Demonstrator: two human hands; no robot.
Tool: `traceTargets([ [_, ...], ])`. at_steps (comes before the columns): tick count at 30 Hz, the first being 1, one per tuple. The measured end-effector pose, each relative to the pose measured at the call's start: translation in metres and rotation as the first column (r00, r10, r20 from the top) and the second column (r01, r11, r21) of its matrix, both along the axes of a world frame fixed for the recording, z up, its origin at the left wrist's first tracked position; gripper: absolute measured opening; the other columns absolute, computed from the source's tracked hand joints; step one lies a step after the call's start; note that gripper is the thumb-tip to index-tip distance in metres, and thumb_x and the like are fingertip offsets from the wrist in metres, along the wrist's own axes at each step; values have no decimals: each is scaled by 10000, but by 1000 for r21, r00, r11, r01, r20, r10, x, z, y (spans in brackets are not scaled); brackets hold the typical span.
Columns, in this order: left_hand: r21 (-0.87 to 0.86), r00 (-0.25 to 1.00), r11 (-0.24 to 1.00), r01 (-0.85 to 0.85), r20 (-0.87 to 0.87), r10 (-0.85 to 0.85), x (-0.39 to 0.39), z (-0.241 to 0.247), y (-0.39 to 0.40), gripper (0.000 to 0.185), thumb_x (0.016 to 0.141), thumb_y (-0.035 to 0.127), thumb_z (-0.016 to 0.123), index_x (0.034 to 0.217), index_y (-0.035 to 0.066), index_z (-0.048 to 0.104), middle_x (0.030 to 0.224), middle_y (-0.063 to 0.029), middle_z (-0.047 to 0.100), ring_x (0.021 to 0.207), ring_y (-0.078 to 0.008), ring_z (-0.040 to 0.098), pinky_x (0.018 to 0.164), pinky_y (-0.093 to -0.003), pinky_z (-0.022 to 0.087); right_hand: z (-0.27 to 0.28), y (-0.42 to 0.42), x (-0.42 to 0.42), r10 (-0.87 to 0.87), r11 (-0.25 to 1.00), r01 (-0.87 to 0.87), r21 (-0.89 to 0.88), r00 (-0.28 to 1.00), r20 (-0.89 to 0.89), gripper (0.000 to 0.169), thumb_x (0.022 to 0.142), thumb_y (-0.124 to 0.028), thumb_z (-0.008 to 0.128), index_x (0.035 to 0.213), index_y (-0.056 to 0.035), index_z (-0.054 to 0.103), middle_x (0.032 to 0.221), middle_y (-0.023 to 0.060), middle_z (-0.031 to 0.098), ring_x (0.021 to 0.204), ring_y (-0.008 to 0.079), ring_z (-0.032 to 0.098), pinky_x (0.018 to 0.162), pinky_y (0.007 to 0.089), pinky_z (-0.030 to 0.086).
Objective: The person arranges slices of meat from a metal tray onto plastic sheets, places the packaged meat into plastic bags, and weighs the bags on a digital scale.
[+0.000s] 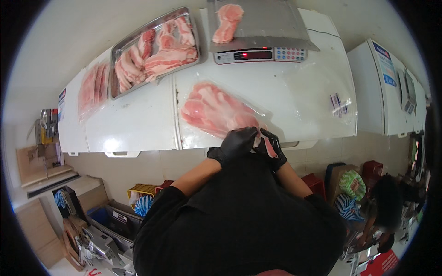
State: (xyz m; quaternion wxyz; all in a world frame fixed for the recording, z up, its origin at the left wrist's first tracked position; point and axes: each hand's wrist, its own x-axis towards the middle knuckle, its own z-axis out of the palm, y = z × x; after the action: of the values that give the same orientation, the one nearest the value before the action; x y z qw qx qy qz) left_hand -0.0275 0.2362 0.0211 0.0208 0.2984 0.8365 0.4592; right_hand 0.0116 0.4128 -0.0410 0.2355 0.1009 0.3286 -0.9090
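Observation:
Both my hands wear black gloves and meet at the near end of a clear plastic bag [214, 107] of pale pink meat slices. The bag lies flat on a white chest-freezer lid [141, 120]. My left hand [239, 143] is curled, with its fingertips pinching the bag's end. In my right hand [274, 148] is a narrow meat strip [270, 146], its upper end by the bag's mouth. The fingers partly hide where strip and bag meet. Beyond the bag, one meat slice [228, 24] rests on the metal pan [272, 22] of a digital scale [253, 56] with a lit red display.
Left of the scale, a metal tray [172, 72] holds several streaky meat slices [169, 62]. Beside it lies another filled plastic bag [91, 88]. Small printed packets [339, 105] lie at right. Another freezer [367, 86] stands further right. Behind me are crates [141, 189] and a person [388, 203].

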Motion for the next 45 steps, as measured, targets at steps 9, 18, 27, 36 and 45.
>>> traceTargets([
  [9, -12, 996, 999, 31, -88, -32, -5, 7, -6, 129, 840, 99, 635, 948, 47, 589, 790, -146, 618, 737, -340, 650, 629, -446, 511, -26, -97, -83, 181, 961, -191, -198, 981, -68, 344, 1003, -247, 506, 1303, -86, 547, 1155, 84, 653, 1100, 217, 612, 988, 384, 465],
  [18, 69, 983, 981, 182, -29, -180, -19, 22, -27, 267, 819, 92, 662, 1075, 30, 615, 793, -176, 619, 742, -372, 635, 639, -454, 499, 47, -188, -113, 259, 725, -337, -600, 942, -215, 388, 1002, -272, 517, 1355, -113, 489, 1237, 88, 607, 1184, 234, 560, 1084, 428, 375],
  [27, 197, 904, 882, -428, 103, 416, -80, -23, -152, 497, 958, 196, 593, 1421, 47, 490, 1444, -188, 504, 1376, -345, 435, 1150, -445, 313, 67, -177, -133, 236, 804, -184, -566, 972, 19, 497, 1001, -302, 524, 1453, -143, 394, 1358, 94, 548, 1292, 257, 493, 1193, 463, 257],
  [36, -117, 930, 924, -363, 13, 367, -87, -43, -165, 495, 1017, 304, 465, 1458, 81, 465, 1524, -122, 435, 1479, -420, 208, 1207, -536, 37, 58, -163, -124, 494, 426, 206, 881, 763, -417, 582, 998, -311, 533, 1492, -73, 338, 1486, 98, 432, 1366, 228, 420, 1141, 360, 329],
  [45, -268, 911, 872, -411, -73, 407, -95, -50, -157, 458, 992, 320, 518, 1420, 158, 536, 1553, -141, 383, 1471, -443, 205, 1197, -585, 54, 56, -124, -89, 697, -98, 491, 866, 655, -292, 514, 954, -331, 584, 1387, -74, 484, 1377, 192, 529, 1275, 338, 505, 1060, 396, 414],
])
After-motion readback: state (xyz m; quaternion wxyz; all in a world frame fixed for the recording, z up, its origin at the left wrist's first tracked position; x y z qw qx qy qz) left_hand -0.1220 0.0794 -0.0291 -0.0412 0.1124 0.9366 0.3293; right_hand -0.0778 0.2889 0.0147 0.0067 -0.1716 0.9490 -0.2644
